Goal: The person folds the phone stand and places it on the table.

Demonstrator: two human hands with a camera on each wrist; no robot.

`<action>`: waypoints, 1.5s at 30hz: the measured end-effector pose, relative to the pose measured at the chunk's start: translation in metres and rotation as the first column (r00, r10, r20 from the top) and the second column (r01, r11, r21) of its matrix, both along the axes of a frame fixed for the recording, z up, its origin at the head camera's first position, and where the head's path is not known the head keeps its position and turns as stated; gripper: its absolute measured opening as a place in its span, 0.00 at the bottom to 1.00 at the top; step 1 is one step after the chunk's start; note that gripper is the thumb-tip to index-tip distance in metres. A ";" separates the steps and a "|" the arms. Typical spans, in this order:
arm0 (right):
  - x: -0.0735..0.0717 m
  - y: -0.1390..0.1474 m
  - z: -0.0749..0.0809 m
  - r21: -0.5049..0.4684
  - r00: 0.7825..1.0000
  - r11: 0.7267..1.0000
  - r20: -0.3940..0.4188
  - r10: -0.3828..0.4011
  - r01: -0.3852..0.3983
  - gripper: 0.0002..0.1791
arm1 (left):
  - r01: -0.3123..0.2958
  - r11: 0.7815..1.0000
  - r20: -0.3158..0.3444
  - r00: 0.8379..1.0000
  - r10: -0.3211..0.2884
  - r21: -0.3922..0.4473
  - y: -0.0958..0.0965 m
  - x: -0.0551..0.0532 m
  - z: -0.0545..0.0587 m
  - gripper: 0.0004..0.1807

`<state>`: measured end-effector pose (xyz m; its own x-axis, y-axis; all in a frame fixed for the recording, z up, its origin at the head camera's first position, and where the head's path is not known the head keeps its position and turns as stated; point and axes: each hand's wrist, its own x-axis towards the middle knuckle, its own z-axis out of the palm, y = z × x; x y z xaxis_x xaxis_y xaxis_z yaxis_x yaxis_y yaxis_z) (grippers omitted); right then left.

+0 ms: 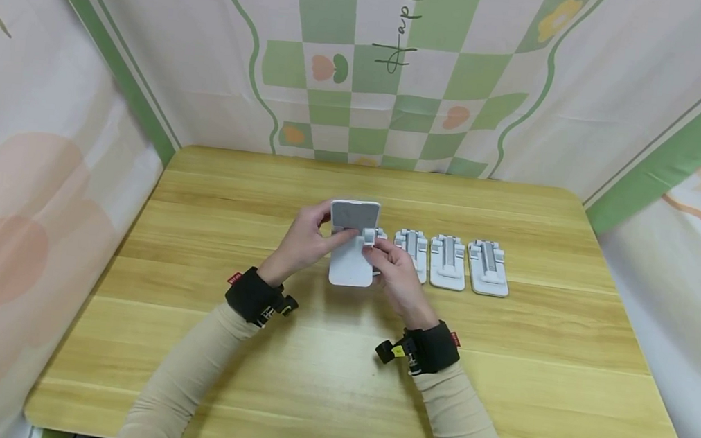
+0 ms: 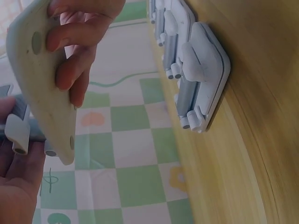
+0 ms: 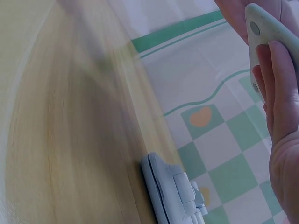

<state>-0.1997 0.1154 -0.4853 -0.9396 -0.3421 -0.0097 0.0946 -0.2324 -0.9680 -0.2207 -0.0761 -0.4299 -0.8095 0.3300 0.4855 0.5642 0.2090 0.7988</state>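
A white folding phone stand (image 1: 351, 264) with a grey pad on its upper panel is held up above the table, partly unfolded. My left hand (image 1: 307, 239) grips it from the left, its thumb lying across the front near the hinge. From the lower right, my right hand (image 1: 401, 279) holds the plate, thumb at the hinge side. In the left wrist view, the right hand's fingers (image 2: 70, 37) lie along the plate's underside, which has round grey feet. The right wrist view shows the same plate (image 3: 275, 37) between both hands.
Several folded white phone stands lie in a row to the right on the wooden table (image 1: 528, 401), including a middle one (image 1: 447, 273) and the rightmost (image 1: 488, 276). The leftmost is partly covered by the held stand and right hand. A checked curtain (image 1: 375, 75) hangs behind.
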 end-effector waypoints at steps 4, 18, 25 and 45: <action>0.000 -0.001 -0.001 0.006 1.000 1.000 -0.006 0.002 -0.002 0.23 | -0.017 1.000 -0.062 0.998 0.018 0.008 0.003 0.010 0.016 0.20; 0.002 -0.004 0.000 0.025 1.000 1.000 0.000 0.009 -0.009 0.22 | -0.077 0.997 -0.140 0.987 0.077 0.008 0.000 -0.004 -0.008 0.19; 0.002 -0.005 -0.001 0.018 1.000 1.000 0.010 0.007 -0.007 0.22 | -0.062 0.998 -0.170 0.984 0.063 0.010 -0.002 -0.009 -0.015 0.19; -0.001 -0.005 -0.006 0.019 0.999 0.999 0.034 -0.030 0.030 0.22 | -0.224 0.969 -0.533 0.836 0.134 -0.107 -0.002 0.005 0.021 0.19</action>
<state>-0.2007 0.1104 -0.4908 -0.9485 -0.3132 -0.0486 0.1214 -0.2174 -0.9685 -0.2158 -0.0778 -0.4089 -0.5068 0.3122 0.8035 0.8253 0.4449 0.3477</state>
